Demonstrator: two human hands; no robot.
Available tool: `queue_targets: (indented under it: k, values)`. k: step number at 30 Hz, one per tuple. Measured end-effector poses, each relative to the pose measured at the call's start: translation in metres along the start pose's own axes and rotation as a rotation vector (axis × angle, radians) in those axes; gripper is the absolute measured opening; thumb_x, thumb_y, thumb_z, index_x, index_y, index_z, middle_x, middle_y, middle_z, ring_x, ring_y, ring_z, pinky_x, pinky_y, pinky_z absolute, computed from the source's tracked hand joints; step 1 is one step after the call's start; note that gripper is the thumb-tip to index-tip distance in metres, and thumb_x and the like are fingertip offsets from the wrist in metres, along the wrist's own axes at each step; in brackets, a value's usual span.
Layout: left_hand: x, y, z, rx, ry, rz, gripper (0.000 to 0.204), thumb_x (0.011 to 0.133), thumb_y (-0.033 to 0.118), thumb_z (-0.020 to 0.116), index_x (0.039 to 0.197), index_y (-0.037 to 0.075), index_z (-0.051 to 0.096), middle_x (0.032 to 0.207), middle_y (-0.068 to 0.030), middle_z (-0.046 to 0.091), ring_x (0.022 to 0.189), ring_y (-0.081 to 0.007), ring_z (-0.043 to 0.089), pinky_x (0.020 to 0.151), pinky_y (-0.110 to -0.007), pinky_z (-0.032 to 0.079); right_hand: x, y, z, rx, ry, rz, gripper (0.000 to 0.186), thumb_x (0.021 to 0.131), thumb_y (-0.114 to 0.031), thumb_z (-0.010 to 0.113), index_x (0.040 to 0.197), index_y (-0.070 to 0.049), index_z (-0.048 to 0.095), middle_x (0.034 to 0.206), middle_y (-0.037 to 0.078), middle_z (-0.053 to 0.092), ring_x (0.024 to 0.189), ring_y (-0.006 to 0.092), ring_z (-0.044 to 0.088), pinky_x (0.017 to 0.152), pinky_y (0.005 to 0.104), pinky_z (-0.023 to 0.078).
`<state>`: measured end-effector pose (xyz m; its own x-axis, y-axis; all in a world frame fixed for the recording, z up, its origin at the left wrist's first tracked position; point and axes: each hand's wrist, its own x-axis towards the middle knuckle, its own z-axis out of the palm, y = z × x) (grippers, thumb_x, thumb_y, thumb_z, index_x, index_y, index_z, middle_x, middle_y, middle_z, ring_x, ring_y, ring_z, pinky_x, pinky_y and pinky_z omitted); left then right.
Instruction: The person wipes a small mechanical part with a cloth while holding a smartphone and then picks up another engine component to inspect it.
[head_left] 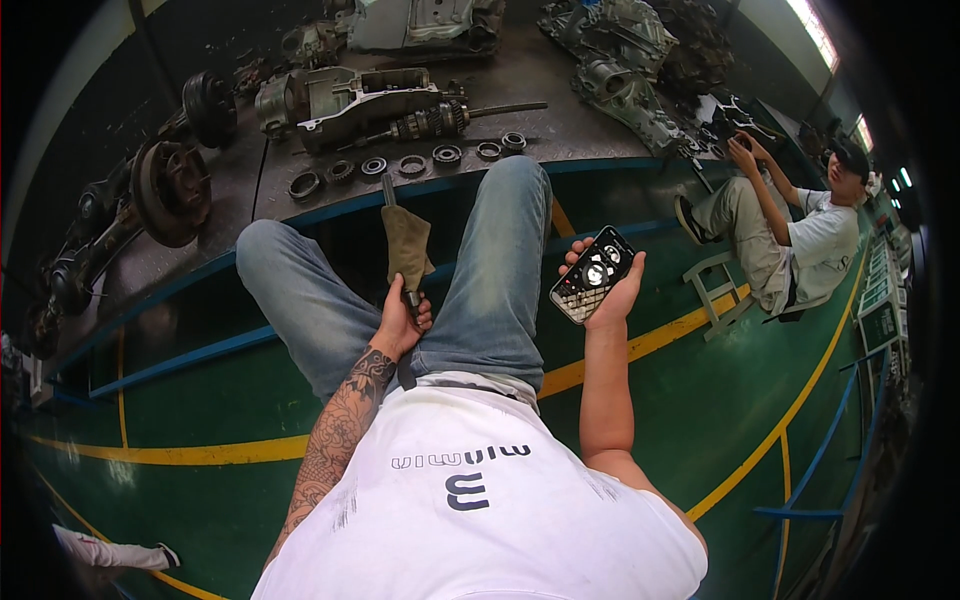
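Observation:
My left hand [404,318] grips a metal shaft [389,193] with a khaki cloth [405,240] draped around its middle, held upright between my knees. My right hand [610,295] holds a smartphone [593,270], its lit screen showing dark round shapes and icons. Beyond my knees, a row of metal rings and gears [411,166] lies along the near edge of the metal bench [245,190]. Behind them sit an opened gearbox housing [360,100] and a geared shaft assembly [430,123].
An axle with brake drums [160,190] is at the left, castings [620,100] at the back right. A seated co-worker [815,225] on a stool [720,290] raises both hands to the bench. Blue rails [180,370] run below it. Another person's leg [110,548] shows lower left.

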<state>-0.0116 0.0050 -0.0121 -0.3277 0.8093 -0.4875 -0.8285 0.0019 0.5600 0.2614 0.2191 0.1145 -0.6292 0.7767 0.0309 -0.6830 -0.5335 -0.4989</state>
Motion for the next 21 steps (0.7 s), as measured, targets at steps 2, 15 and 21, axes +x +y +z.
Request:
queue_targets:
  k: [2, 15, 21]
  values:
    - [0.000, 0.000, 0.001, 0.000, 0.001, -0.001, 0.061, 0.094, 0.074, 0.044, 0.095, 0.013, 0.049, 0.068, -0.0031, 0.045, 0.056, -0.0175, 0.040, 0.054, -0.031, 0.033, 0.000, 0.000, -0.001, 0.002, 0.003, 0.002, 0.083, 0.100, -0.069, 0.019, 0.112, 0.001, 0.062, 0.099, 0.016, 0.066, 0.086, 0.0303, 0.067, 0.076, 0.0467, 0.057]
    - [0.001, 0.000, -0.002, -0.002, -0.003, -0.006, 0.062, 0.093, 0.075, 0.045, 0.094, 0.012, 0.049, 0.067, -0.0035, 0.045, 0.056, -0.0179, 0.040, 0.054, -0.031, 0.033, 0.000, -0.001, 0.000, 0.004, -0.037, 0.000, 0.082, 0.100, -0.070, 0.021, 0.112, 0.000, 0.062, 0.100, 0.016, 0.066, 0.087, 0.0299, 0.066, 0.076, 0.0463, 0.056]
    - [0.001, 0.000, -0.001, 0.002, -0.010, -0.004, 0.062, 0.094, 0.074, 0.045, 0.095, 0.012, 0.048, 0.068, -0.0034, 0.045, 0.056, -0.0180, 0.040, 0.054, -0.031, 0.033, 0.000, -0.002, 0.004, -0.062, 0.040, -0.008, 0.091, 0.097, -0.075, 0.021, 0.114, 0.003, 0.063, 0.096, 0.016, 0.069, 0.086, 0.0288, 0.068, 0.075, 0.0452, 0.058]
